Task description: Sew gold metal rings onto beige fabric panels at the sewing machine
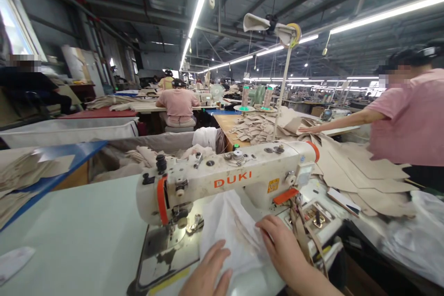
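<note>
Left fingers (214, 253) over white cloth (222, 217); right fingers (269, 225) at its edge

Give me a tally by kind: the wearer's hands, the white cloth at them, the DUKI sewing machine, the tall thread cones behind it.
Hands: 2 (left hand, right hand)
White cloth: 1
Sewing machine: 1
Thread cones: 2
Total: 6

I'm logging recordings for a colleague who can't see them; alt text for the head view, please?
A person's left hand and right hand are at a thin white sheet on a white DUKI sewing machine. Beige cut pieces lie overlapping beyond it, at the right, where a co-worker in pink stretches out an arm.
</note>
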`<state>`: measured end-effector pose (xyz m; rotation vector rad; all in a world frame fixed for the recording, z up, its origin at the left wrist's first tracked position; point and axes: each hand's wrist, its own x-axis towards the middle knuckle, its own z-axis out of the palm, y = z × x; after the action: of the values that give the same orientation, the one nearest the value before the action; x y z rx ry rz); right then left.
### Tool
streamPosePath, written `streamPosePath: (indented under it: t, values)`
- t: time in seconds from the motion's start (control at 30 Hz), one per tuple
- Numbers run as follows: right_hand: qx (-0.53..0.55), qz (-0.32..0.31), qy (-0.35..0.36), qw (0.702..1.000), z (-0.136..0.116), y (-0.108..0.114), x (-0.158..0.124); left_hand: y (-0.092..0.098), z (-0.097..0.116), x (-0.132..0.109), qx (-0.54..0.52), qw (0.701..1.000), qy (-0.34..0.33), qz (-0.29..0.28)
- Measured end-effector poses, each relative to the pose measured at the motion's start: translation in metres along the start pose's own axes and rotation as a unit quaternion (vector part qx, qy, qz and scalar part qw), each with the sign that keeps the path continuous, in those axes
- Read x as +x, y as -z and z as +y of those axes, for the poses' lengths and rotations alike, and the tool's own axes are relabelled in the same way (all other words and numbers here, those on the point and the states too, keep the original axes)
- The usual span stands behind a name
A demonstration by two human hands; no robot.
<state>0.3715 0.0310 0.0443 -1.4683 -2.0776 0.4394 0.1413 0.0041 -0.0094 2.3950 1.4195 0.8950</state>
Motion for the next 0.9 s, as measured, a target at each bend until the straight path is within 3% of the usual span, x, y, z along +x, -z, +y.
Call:
streamPosePath:
  t: [0.13,0.27,0.4,0.63,0.9]
  values:
    - [-0.080,-0.023,-0.004,0.997,-0.011,-0.005,0.005,0.020,0.018,0.025,0.026,0.990,0.139,-0.004]
    - [-0.042,-0.010,-0.048,0.998,0.002,-0.013,0.017,0.021,0.022,0.043,0.063,0.973,0.205,-0.083]
    - [0.031,0.021,-0.091,0.995,0.027,-0.012,0.030,0.018,0.014,0.049,0.053,0.964,0.226,-0.129]
    - [-0.012,0.049,-0.126,0.991,0.050,-0.011,0.025,0.024,0.000,0.032,0.037,0.950,0.288,-0.113]
    - [-0.114,0.043,-0.078,0.989,0.045,0.003,0.016,0.020,-0.008,0.013,0.054,0.971,0.218,-0.088]
